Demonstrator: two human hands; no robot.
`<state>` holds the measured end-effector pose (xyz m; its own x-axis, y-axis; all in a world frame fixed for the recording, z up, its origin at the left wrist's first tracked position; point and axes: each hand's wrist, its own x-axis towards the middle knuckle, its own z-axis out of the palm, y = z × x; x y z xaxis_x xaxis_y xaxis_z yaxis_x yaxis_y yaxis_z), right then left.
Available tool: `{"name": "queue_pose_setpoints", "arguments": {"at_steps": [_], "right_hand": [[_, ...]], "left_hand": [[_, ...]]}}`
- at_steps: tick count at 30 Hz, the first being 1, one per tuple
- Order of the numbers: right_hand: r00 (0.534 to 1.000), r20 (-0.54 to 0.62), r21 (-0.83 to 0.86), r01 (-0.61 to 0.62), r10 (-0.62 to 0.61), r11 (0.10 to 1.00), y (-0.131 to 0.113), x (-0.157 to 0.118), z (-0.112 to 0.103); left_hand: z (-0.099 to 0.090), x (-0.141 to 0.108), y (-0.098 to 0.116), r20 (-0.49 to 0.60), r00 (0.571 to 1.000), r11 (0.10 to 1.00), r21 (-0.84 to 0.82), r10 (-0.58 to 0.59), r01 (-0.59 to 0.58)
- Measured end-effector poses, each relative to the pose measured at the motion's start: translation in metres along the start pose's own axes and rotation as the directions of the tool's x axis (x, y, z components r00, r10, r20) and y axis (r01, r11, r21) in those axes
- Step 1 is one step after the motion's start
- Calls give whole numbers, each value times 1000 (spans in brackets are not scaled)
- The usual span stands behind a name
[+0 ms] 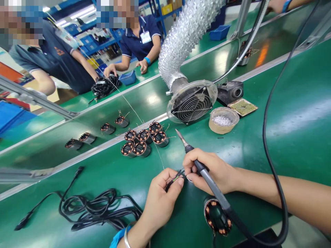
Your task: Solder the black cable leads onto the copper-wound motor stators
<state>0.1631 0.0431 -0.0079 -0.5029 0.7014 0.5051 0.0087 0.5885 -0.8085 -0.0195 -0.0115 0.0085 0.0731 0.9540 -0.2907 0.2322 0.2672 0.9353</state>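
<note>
My left hand [165, 196] is closed on a thin black cable end [172, 182], with a green-yellow strand showing between the fingers. Right beside it, my right hand [212, 172] grips a soldering iron [210, 181] whose tip points up and away. The right fingertips also touch the wires near the left hand. Below the iron's handle lies a motor stator [216, 217] with copper windings, partly hidden by the iron. A coil of black power cord [103, 206] lies to the left of my left wrist. One thin wire of solder [160, 156] runs up from the left hand.
Several copper-wound stators [141, 148] cluster ahead, others [88, 137] on the conveyor strip. A round fume-extractor fan [193, 105] hangs on a silver duct [178, 44]. Near it are a tub of solder bits [223, 124], a sponge tray [243, 106] and an iron stand [231, 92]. Two co-workers are across.
</note>
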Motion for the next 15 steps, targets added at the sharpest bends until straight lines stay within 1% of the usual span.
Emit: {"name": "queue_pose_setpoints", "arguments": {"at_steps": [3,6,12,15], "right_hand": [[999,-8,52,-42,43,998,0,0,-1],[999,1,73,-44,44,996,1,-1,-3],[996,28,-40,86,-85,995,3,-3,-2],[995,14,-54,101,-100,993,4,-3,0]], "left_hand": [[0,0,2,11,1000,1000,-7,-22,22],[0,1,3,-2,999,999,-18,-51,51],[0,2,1,-5,998,997,-47,-55,55],[0,3,0,8,998,996,-59,-63,63]]}}
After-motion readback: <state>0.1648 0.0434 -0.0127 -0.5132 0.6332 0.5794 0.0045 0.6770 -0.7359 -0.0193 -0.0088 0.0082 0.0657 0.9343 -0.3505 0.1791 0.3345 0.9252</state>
